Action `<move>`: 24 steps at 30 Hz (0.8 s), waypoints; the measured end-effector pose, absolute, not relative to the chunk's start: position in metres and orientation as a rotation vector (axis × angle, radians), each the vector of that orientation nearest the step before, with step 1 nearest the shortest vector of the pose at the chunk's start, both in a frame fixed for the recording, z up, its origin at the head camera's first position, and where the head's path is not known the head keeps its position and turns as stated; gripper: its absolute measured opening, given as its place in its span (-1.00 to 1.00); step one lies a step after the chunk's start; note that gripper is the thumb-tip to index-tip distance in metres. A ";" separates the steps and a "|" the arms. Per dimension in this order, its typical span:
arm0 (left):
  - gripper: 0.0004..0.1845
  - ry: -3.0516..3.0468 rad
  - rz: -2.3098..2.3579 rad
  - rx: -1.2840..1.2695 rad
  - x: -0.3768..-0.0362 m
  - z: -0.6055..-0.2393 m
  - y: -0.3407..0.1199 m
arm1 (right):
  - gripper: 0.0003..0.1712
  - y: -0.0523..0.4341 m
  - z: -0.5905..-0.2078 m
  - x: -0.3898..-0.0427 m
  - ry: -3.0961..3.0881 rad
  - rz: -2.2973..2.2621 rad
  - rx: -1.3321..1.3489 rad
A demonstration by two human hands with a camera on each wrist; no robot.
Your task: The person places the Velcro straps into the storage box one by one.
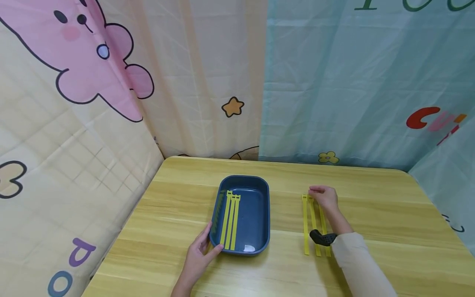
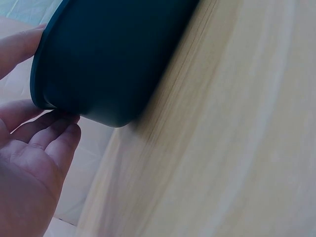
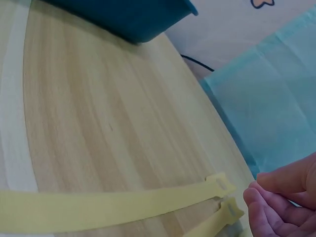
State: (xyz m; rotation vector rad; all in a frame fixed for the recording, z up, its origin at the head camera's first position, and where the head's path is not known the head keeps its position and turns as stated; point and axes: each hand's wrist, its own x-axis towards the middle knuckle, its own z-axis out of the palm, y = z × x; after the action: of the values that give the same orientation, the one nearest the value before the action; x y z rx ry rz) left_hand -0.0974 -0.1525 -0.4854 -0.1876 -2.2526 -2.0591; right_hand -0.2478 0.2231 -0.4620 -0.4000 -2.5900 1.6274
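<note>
In the head view a dark blue rectangular tray [image 1: 254,218] stands on the table, with yellow hook-and-loop cable ties [image 1: 230,220] lying lengthwise along its left side. My left hand [image 1: 198,255] grips the tray's near left corner, thumb at the rim and fingers against the outside, as the left wrist view also shows. Right of the tray, three more yellow cable ties [image 1: 305,231] lie side by side. Over their slotted heads hovers my right hand [image 1: 325,199], thumb tip against curled fingers. In the right wrist view those fingertips [image 3: 254,190] appear to hold nothing, beside two tie heads [image 3: 222,183].
The wooden table [image 1: 285,280] reaches back to a printed curtain [image 1: 334,82]. A black band [image 1: 323,238] sits at my right wrist, above the lower parts of the ties. Bare tabletop separates the tray from the loose ties.
</note>
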 end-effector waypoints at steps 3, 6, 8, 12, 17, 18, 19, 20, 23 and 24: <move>-0.21 -2.250 -2.062 -0.183 -0.097 -0.486 -0.152 | -0.71 0.223 -0.463 -0.248 -2.644 1.529 -0.336; -0.21 -2.249 -2.063 -0.177 -0.097 -0.485 -0.152 | -0.72 0.222 -0.462 -0.248 -2.690 1.452 -0.271; -0.21 -2.248 -2.062 -0.175 -0.097 -0.485 -0.152 | -0.72 0.220 -0.461 -0.249 -2.712 1.419 -0.240; -0.21 -2.246 -2.060 -0.173 -0.098 -0.485 -0.152 | -0.71 0.216 -0.457 -0.250 -2.760 1.390 -0.201; -0.21 -2.243 -2.068 -0.175 -0.098 -0.485 -0.152 | -0.68 0.213 -0.458 -0.254 -2.825 1.325 -0.204; -0.21 -2.245 -2.068 -0.174 -0.098 -0.485 -0.152 | -0.68 0.213 -0.459 -0.254 -2.837 1.304 -0.203; -0.21 -2.248 -2.067 -0.173 -0.098 -0.485 -0.152 | -0.67 0.213 -0.460 -0.255 -2.848 1.281 -0.202; -0.21 -2.253 -2.064 -0.170 -0.098 -0.485 -0.152 | -0.66 0.212 -0.461 -0.255 -2.858 1.266 -0.202; -0.21 -2.270 -2.054 -0.156 -0.096 -0.484 -0.151 | -0.63 0.211 -0.461 -0.256 -2.882 1.233 -0.172; -0.21 -2.276 -2.049 -0.153 -0.096 -0.483 -0.151 | -0.62 0.211 -0.462 -0.256 -2.889 1.223 -0.163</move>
State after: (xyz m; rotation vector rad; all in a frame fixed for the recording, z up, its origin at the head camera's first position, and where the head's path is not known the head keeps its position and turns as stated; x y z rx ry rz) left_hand -0.0959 -0.1514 -0.4834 -0.1527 -2.2764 -2.0486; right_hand -0.2557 0.2106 -0.4616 -0.1629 -2.8892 1.2233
